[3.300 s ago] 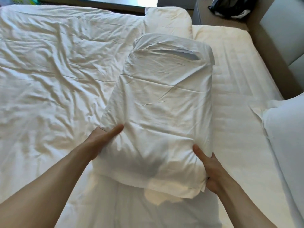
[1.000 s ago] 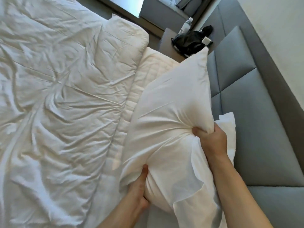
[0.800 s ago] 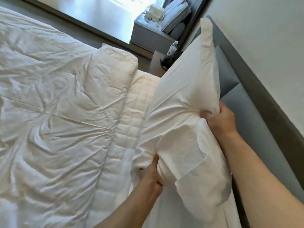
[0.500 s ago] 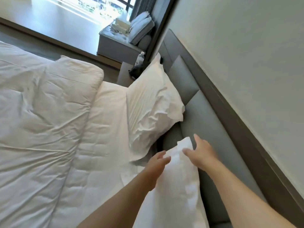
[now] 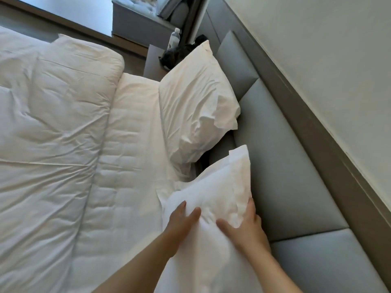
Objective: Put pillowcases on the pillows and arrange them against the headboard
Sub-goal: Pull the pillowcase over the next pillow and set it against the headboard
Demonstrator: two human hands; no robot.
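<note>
Two white cased pillows lean against the grey padded headboard (image 5: pixel 281 166). The far pillow (image 5: pixel 196 106) stands propped with nobody touching it. The near pillow (image 5: pixel 213 199) lies below it, its flap edge pointing up along the headboard. My left hand (image 5: pixel 182 220) rests flat on the near pillow's left side, fingers spread. My right hand (image 5: pixel 245 227) presses on its right side next to the headboard, thumb and fingers apart. Neither hand closes around the fabric.
A rumpled white duvet (image 5: pixel 53 134) covers the left of the bed, with bare quilted mattress cover (image 5: pixel 131 144) beside it. A nightstand (image 5: pixel 156 64) beyond the far pillow holds a water bottle (image 5: pixel 174 40) and a dark bundle (image 5: pixel 179 51). A grey bench (image 5: pixel 139 20) stands farther back.
I carried the cased pillow to the headboard and let it go there. Both hands then dropped onto the near pillow and now lie flat on it.
</note>
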